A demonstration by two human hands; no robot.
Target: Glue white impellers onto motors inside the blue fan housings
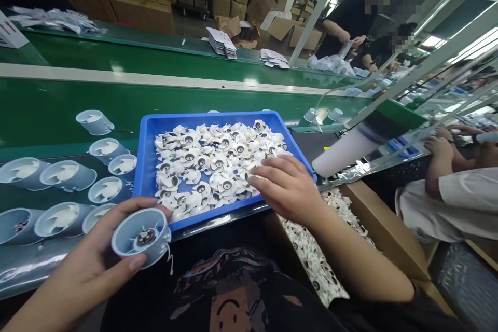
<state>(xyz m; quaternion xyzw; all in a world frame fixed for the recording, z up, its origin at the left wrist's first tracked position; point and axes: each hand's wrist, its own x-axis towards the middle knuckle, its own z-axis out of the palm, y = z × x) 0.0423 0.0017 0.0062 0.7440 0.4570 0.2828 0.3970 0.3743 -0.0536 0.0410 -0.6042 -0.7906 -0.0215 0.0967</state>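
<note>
My left hand (95, 254) is wrapped round a light blue cylindrical fan housing (159, 251). Its open end faces up, showing a motor with copper windings (146, 237) and a short white wire at the side; no blades sit on this motor. A blue tray (210, 223) full of loose white fan impellers (220, 163) lies just beyond. Over the tray's right part reaches my right hand (290, 187), fingers stretched out, the fingertips close to the impellers. Whether they touch one cannot be made out.
Several light blue housings (68, 174), most with white blades inside, stand left of the tray on the green bench (50, 109). A cardboard box (383, 225) of more impellers is below my right arm. A slanted white tube (338, 158) rises at the tray's right. Co-workers sit farther right.
</note>
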